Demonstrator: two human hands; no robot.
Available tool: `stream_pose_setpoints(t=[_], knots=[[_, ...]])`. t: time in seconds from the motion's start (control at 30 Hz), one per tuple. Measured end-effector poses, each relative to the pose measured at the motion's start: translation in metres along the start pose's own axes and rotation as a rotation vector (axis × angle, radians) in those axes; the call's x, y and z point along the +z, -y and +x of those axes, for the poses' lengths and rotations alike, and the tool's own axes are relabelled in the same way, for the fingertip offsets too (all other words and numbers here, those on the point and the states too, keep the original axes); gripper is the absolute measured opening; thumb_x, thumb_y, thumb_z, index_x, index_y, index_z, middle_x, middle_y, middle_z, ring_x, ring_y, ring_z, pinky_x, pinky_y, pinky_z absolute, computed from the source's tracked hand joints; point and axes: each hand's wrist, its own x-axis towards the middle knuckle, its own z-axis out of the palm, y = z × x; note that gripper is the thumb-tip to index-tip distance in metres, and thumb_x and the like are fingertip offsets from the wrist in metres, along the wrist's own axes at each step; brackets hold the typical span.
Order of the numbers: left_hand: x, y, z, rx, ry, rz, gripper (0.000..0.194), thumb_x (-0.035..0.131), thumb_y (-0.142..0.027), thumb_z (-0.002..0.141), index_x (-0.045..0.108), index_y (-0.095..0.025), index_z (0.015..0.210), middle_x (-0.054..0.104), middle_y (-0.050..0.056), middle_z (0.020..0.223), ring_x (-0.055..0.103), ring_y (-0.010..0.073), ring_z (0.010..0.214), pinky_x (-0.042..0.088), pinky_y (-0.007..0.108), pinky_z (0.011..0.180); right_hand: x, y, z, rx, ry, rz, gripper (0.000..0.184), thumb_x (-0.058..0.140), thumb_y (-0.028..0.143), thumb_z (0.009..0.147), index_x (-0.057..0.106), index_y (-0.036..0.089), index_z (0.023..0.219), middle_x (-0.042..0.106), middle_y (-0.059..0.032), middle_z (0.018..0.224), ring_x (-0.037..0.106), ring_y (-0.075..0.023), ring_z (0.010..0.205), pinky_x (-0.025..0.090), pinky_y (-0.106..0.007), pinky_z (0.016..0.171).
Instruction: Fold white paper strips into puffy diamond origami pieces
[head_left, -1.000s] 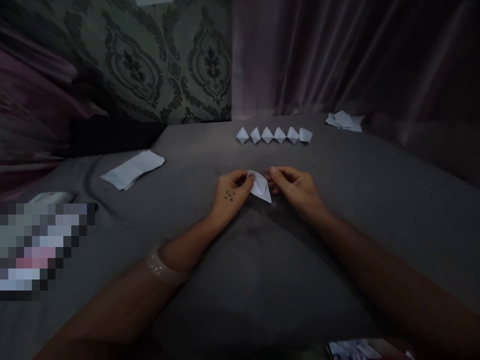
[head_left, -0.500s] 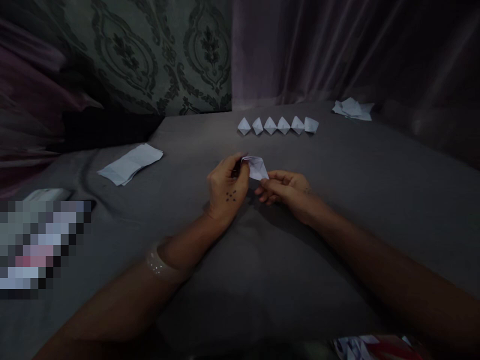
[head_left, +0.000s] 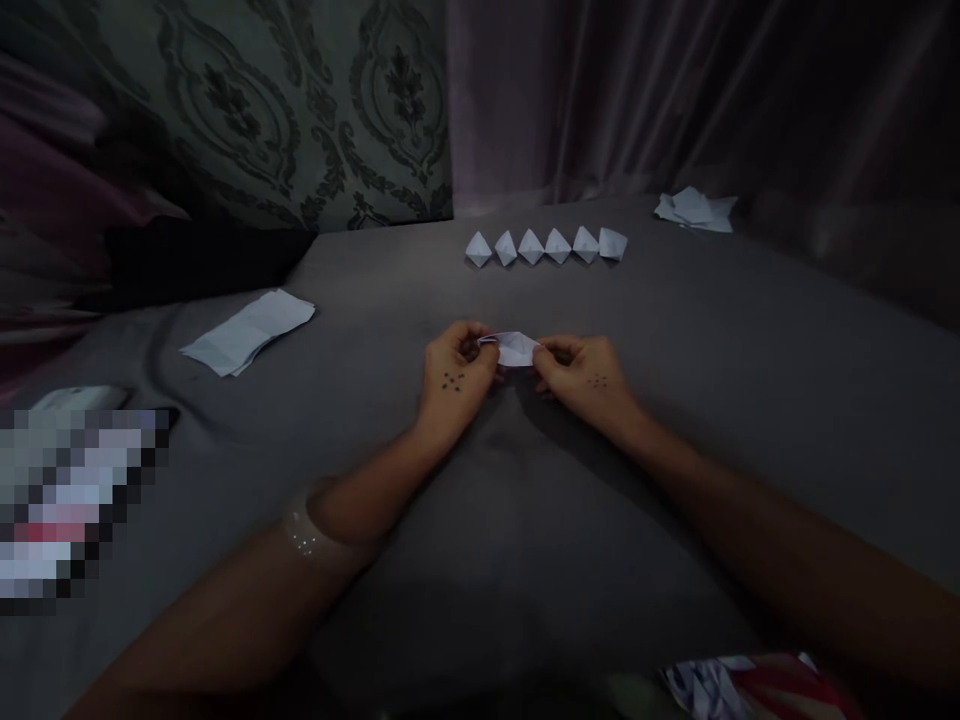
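Observation:
A small folded piece of white paper [head_left: 516, 349] is stretched between my two hands, just above the grey cloth. My left hand [head_left: 454, 375] pinches its left end between thumb and fingers. At the opposite end, my right hand [head_left: 589, 372] grips the paper's corner the same way. Creases show across the middle of the paper; its ends are hidden by my fingertips. Beyond my hands, several folded white paper shapes [head_left: 531, 247] stand in a row.
White paper sheets [head_left: 251, 330] lie stacked at the left, and more white paper [head_left: 696, 209] lies at the far right. A pixelated flat object [head_left: 75, 505] rests at the near left. Patterned fabric [head_left: 750, 688] shows at the bottom edge. Curtains hang behind the grey surface.
My right hand has turned and closed higher on the paper's right end. The paper has tilted to a flatter, more level position. The view has shifted slightly to the right.

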Motion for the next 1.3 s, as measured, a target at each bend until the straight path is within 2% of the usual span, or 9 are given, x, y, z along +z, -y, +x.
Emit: stream_pose_setpoints(t=[0.13,0.3,0.53,0.67,0.77,0.9,1.07,1.17,1.3], knots=[[0.001,-0.004,-0.002,-0.132,0.040,-0.065,0.009,0.057,-0.007,0.075,0.058,-0.013,0.081,0.061,-0.002,0.058,0.059,0.0097,0.048,0.050,0.019,0.046,0.001,-0.004,0.003,0.025,0.043,0.024,0.017,0.055,0.022,0.079,0.070,0.015,0.077,0.068,-0.0032,0.065,0.059,-0.0108,0.046,0.042,-0.019,0.040],[0.004,-0.008,-0.006,-0.286,0.074,-0.124,0.011,0.058,-0.005,0.077,0.055,-0.013,0.084,0.062,-0.001,0.059,0.061,0.0102,0.049,0.052,0.020,0.047,0.000,0.001,-0.004,-0.018,-0.027,-0.041,0.019,0.055,0.025,0.078,0.070,0.014,0.079,0.067,-0.0037,0.063,0.059,-0.0123,0.048,0.041,-0.021,0.042],[0.004,-0.009,-0.006,-0.337,0.098,-0.140,0.012,0.056,-0.001,0.075,0.057,-0.013,0.079,0.062,-0.001,0.058,0.060,0.0093,0.047,0.053,0.021,0.049,-0.004,0.004,-0.008,-0.112,0.034,-0.145,0.025,0.050,0.025,0.081,0.072,0.016,0.086,0.066,-0.0017,0.063,0.057,-0.0129,0.052,0.040,-0.023,0.048],[0.002,-0.006,-0.002,-0.384,0.119,-0.059,0.013,0.055,-0.003,0.073,0.061,-0.013,0.078,0.063,0.002,0.055,0.061,0.0123,0.047,0.053,0.023,0.049,-0.005,0.001,-0.006,-0.136,0.051,-0.243,0.025,0.049,0.025,0.081,0.072,0.017,0.077,0.063,-0.0007,0.057,0.053,-0.0121,0.050,0.033,-0.024,0.047],[-0.002,0.002,0.001,-0.301,0.132,0.074,0.013,0.059,-0.008,0.071,0.067,-0.012,0.080,0.065,0.003,0.058,0.060,0.0126,0.047,0.052,0.023,0.047,-0.008,0.001,-0.006,-0.142,0.048,-0.349,0.023,0.050,0.024,0.080,0.071,0.018,0.071,0.061,-0.0004,0.055,0.049,-0.0117,0.048,0.030,-0.026,0.048],[-0.010,0.007,0.002,-0.085,0.153,0.302,0.015,0.060,-0.018,0.073,0.072,-0.014,0.080,0.065,0.004,0.058,0.059,0.0148,0.049,0.046,0.024,0.045,-0.013,0.001,-0.005,-0.130,0.039,-0.401,0.019,0.053,0.021,0.078,0.072,0.020,0.072,0.061,-0.0014,0.056,0.050,-0.0137,0.052,0.029,-0.027,0.051],[-0.016,0.001,0.001,0.086,0.184,0.479,0.017,0.059,-0.016,0.070,0.072,-0.017,0.080,0.066,0.003,0.063,0.057,0.0157,0.055,0.041,0.025,0.050,-0.018,0.001,-0.004,-0.173,0.092,-0.401,0.019,0.055,0.022,0.080,0.073,0.023,0.077,0.067,-0.0036,0.068,0.057,-0.0183,0.063,0.035,-0.029,0.057],[-0.017,0.001,0.003,0.155,0.244,0.503,0.023,0.059,-0.012,0.068,0.068,-0.021,0.088,0.063,-0.001,0.063,0.053,0.0131,0.053,0.038,0.023,0.049,-0.019,0.000,-0.003,-0.211,0.096,-0.384,0.021,0.055,0.019,0.079,0.072,0.024,0.089,0.070,-0.0032,0.081,0.060,-0.0192,0.073,0.041,-0.029,0.065],[-0.019,0.001,0.006,0.274,0.379,0.578,0.018,0.052,-0.012,0.072,0.065,-0.022,0.077,0.059,-0.002,0.059,0.049,0.0124,0.051,0.036,0.024,0.051,-0.019,-0.003,-0.002,-0.250,0.146,-0.389,0.023,0.054,0.014,0.079,0.070,0.024,0.093,0.068,-0.0007,0.080,0.060,-0.0160,0.072,0.042,-0.027,0.068]])
